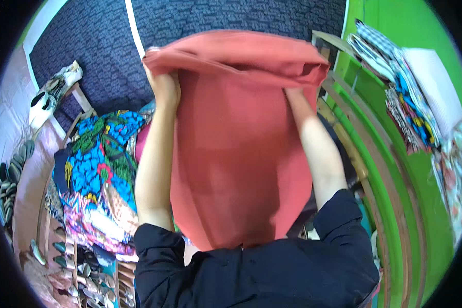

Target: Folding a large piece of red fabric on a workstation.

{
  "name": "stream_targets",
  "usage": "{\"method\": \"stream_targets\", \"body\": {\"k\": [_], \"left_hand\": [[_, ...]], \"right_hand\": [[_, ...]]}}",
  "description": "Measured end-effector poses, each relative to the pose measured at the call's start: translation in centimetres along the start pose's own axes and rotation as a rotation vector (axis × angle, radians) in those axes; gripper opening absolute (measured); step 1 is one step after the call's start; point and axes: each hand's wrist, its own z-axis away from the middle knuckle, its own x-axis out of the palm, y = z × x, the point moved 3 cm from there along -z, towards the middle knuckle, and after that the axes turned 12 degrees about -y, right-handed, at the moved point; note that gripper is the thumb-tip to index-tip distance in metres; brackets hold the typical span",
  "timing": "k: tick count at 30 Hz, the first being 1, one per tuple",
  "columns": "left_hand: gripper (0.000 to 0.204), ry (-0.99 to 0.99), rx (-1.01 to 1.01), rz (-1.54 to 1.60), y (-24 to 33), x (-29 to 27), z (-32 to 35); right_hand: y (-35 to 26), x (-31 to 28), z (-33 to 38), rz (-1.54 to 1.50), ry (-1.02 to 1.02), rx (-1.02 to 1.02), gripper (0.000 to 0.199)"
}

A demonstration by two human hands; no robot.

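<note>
Aloft, red cloth (236, 138), 2 hands (165, 88) under folds

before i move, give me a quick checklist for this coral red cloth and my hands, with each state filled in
1. Plain coral-red cloth raised in front of the body: ok.
2. Left hand at the cloth's upper left: ok.
3. Right hand gripping firmly: cannot tell, the fold hides its fingers.
4. Cloth's upper edge smooth: not ok, folded over and creased.
5. Black fabric sleeves clear of both hands: ok, forearms are bare.
</note>
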Motion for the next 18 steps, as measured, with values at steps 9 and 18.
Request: {"method": "stream_targets", "body": {"k": [9, 18], "left_hand": [[0.043, 0.349, -0.296, -0.464, -19.7, -15.4, 5.2], [0.060, -0.506, -1.247, -1.845, -24.2, -20.1, 19.6]], "right_hand": [[12.6, 8.2, 9.1, 0.148, -0.044, 0.197, 0.058], [18.4, 7.1, 23.1, 0.750, -1.186, 0.888, 0.052]]}}
